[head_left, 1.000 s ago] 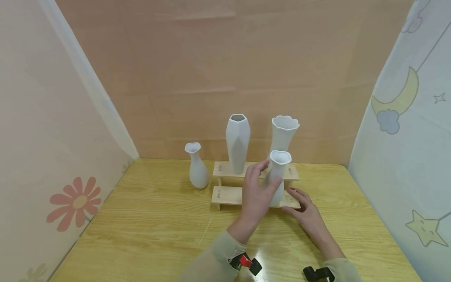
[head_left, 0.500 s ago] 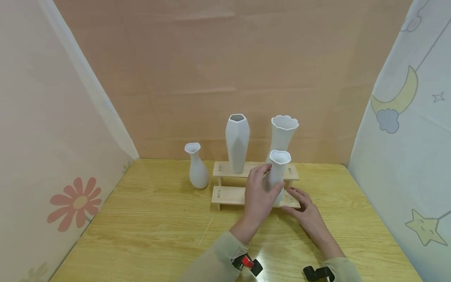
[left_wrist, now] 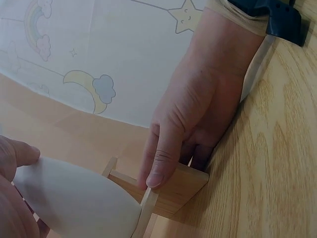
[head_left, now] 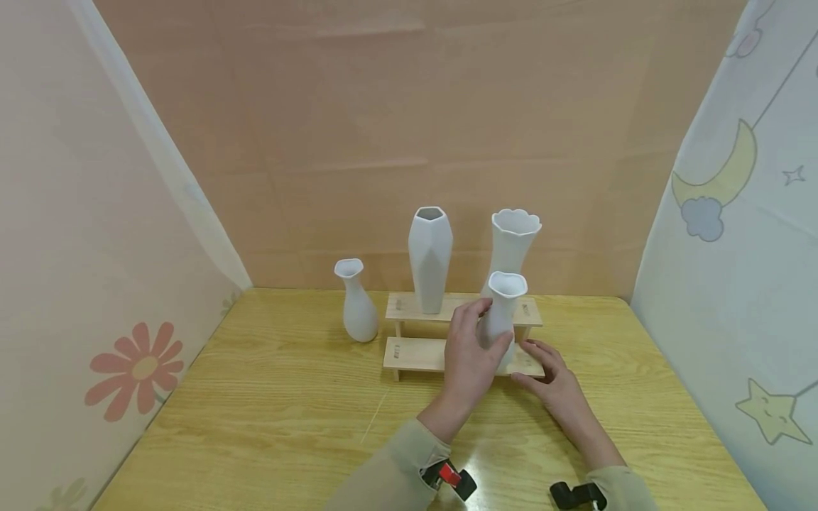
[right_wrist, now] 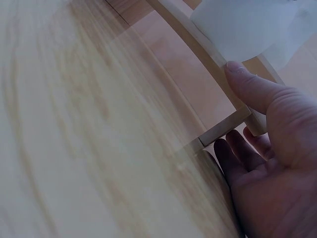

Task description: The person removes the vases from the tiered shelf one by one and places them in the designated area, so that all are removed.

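A white vase with a flared, wavy rim stands upright at the right part of the lower step of a two-step wooden stand. My left hand grips its body, thumb on the near side and fingers on the left. In the left wrist view the vase's rounded base sits right at the step's edge. My right hand holds the stand's right end. The right wrist view shows that thumb on the lower step's front edge, with the other fingers beside the stand's leg.
On the upper step stand a tall faceted white vase at left and a scallop-rimmed white vase at right, partly hidden. A small narrow-necked white vase is on the wooden table, left of the stand. Printed cloth sheets enclose the table.
My left hand has shifted slightly right and settled closer around the vase, its thumb lower on the body. My right hand and the stand have stayed put.
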The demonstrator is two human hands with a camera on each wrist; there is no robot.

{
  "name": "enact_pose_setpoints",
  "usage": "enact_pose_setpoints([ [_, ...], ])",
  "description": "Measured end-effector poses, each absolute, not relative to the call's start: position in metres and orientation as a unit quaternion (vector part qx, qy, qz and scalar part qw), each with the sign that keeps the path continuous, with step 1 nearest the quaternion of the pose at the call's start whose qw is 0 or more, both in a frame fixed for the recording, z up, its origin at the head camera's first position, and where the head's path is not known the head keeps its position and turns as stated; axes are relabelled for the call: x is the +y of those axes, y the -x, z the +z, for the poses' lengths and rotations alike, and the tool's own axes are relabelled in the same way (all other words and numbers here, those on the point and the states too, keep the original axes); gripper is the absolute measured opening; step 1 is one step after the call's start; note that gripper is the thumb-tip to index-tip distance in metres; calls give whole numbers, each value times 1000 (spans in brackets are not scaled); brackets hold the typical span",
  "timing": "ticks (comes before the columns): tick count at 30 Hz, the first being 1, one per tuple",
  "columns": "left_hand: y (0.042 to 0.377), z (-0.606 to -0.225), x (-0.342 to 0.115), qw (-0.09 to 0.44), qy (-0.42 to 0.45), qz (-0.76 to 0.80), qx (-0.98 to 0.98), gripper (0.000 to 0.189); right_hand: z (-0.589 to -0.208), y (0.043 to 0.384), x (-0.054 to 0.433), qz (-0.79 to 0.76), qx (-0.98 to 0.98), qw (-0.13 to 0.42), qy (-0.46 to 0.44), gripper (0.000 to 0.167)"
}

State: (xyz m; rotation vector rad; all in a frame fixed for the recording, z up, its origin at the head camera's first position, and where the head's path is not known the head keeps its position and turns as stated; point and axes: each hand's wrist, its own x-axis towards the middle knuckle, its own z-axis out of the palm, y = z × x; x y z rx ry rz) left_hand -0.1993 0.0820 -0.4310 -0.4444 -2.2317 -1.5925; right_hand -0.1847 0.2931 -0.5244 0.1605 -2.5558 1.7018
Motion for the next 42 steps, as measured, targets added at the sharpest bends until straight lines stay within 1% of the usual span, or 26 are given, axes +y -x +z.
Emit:
enact_pose_setpoints([
  [30,200,-434,83,177,152,-555,-799,61,-524,186,293,554,-830,31,-52,73],
  [42,201,-434,83,188,152,-551,-799,60,-523,186,293,552,-832,32,-48,74],
])
